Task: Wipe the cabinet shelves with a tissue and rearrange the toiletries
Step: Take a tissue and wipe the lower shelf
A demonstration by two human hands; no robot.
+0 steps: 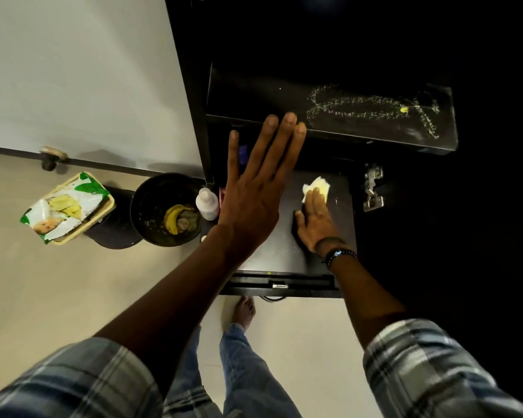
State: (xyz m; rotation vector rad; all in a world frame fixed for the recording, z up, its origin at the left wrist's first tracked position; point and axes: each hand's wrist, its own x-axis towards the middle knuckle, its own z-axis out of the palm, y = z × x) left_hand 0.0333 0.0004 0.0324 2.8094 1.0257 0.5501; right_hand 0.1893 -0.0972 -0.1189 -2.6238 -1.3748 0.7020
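**Shelf wipe mid-way, toiletries not sorted yet**

Wiping looks to be in the middle of things, I'd say. The tissue (318,185) is down on the lower shelf (269,251), far right part, with the right grip (314,221) laid flat on top of it. Fingers are straight and pressing, nothing curled round the tissue, so it's a released palm-down push rather than a pinch.

The upper shelf (254,98) has a bead chain (372,108) lying on it toward the right and faint pale smears near its front edge. Can't tell if that one has been wiped or not.

The rearranging seems mostly left to do. A white bottle (207,204) stands at the left edge of the lower shelf, and there are a couple of coloured bits behind the left grip (251,191) that are too hidden to name.

That left grip is fully released, fingers straight and spread, holding nothing. It's raised in front of the cabinet with the fingertips (286,120) up by the front edge of the upper shelf. Touching it or just hovering, I can't tell.

A bin (166,188) sits on the floor just left of the cabinet, with a wipes pack (64,206) further left.
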